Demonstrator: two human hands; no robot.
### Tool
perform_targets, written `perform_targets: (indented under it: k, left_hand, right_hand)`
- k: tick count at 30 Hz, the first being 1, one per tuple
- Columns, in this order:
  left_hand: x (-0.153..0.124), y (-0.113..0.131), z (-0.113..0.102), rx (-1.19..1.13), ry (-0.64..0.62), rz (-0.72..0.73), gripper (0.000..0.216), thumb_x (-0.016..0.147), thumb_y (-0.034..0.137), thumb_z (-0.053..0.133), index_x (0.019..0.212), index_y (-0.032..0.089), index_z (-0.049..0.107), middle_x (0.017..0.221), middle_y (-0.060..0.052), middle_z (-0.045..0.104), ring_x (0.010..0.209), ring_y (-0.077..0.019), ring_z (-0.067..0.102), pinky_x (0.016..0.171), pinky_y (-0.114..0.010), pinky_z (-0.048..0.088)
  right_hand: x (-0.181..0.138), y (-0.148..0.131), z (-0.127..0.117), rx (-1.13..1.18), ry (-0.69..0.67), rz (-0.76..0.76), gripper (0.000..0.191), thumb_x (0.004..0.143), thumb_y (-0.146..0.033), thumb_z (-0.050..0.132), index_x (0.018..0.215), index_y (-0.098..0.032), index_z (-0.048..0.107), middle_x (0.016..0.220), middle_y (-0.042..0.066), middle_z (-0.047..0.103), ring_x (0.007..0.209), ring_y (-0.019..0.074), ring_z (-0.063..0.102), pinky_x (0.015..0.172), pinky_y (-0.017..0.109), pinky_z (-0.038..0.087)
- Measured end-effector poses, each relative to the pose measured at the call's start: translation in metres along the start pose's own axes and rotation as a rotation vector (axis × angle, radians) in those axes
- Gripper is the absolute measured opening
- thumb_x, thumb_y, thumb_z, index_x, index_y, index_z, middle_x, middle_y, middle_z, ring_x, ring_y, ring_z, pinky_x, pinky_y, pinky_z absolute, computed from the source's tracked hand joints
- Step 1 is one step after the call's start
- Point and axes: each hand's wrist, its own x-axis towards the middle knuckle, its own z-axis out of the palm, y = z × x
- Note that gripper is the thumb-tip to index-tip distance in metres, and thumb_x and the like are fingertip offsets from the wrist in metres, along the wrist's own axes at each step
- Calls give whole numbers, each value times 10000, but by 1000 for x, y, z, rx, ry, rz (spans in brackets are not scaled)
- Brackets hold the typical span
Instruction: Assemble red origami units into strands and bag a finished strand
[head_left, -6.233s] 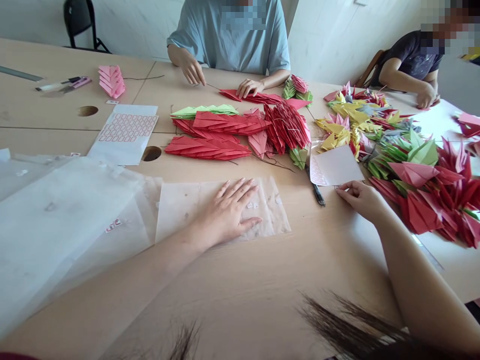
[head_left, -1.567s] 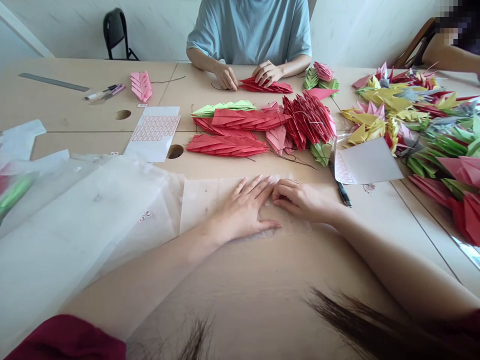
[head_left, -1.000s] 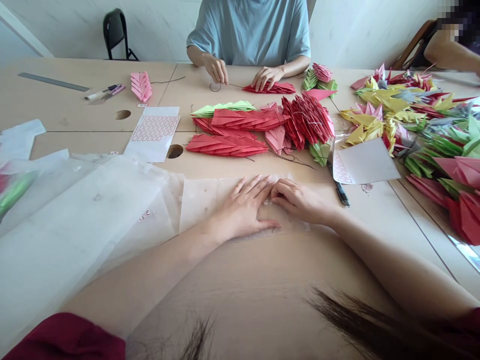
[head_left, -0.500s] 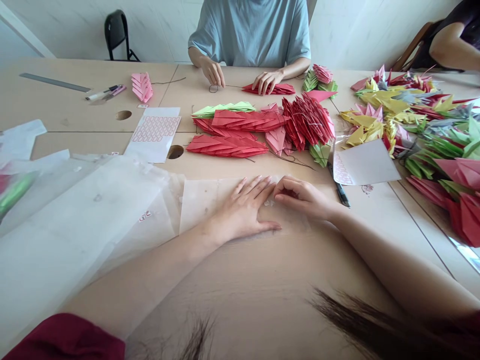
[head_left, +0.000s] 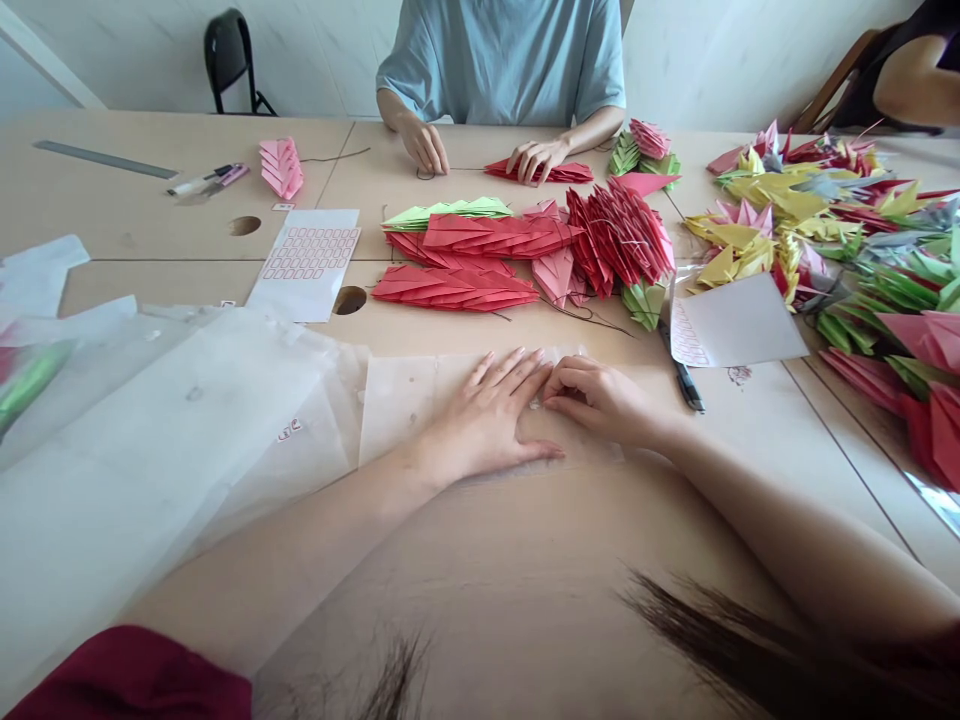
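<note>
My left hand (head_left: 491, 415) lies flat with spread fingers, pressing on a thin translucent plastic bag (head_left: 394, 400) on the table. Beside its fingertips, my right hand (head_left: 600, 400) is closed in a pinch against the same bag. A small pale scrap (head_left: 535, 403) shows between the two hands. What the right fingertips hold, if anything, is hidden.
Translucent bags (head_left: 187, 410) spread on the left. A sheet of red-outlined labels (head_left: 311, 255), folded red paper pieces (head_left: 457, 288) and a pen (head_left: 682, 375) lie beyond my hands. Colourful folded paper (head_left: 892, 250) is heaped right. A person (head_left: 502, 65) works opposite.
My right hand has shifted slightly left and down, closer to my left fingers, and its pinch is tighter. The left hand stays flat in place.
</note>
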Motion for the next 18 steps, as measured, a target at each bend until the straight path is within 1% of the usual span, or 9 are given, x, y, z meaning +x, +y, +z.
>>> perform_targets:
  k: [7,14,18]
  left_hand:
    - [1,1,-2,-6,-23,-19,1001,768,784,477,1536,209,192,1613,-40,167,1496,-251,111,1226,-436,38]
    - [1,0,-1,-10,-20,-13,985,778,775,471,1537,214,187,1616,-36,151,1497,-250,105,1224,-438,34]
    - [1,0,0,-19,-24,-18,986,778,775,470,1537,214,186,1615,-47,155,1497,-256,101,1223,-442,32]
  right_hand:
    - [1,-6,1,8,21,115,101,896,-180,558,807,-174,603,821,37,612,748,153,548,670,268,416]
    - [1,-7,3,29,22,186,99,885,-195,546,803,-171,597,815,27,618,711,142,539,652,266,401]
    - [1,-7,6,48,51,219,103,882,-200,542,804,-174,605,813,26,610,716,145,547,654,266,405]
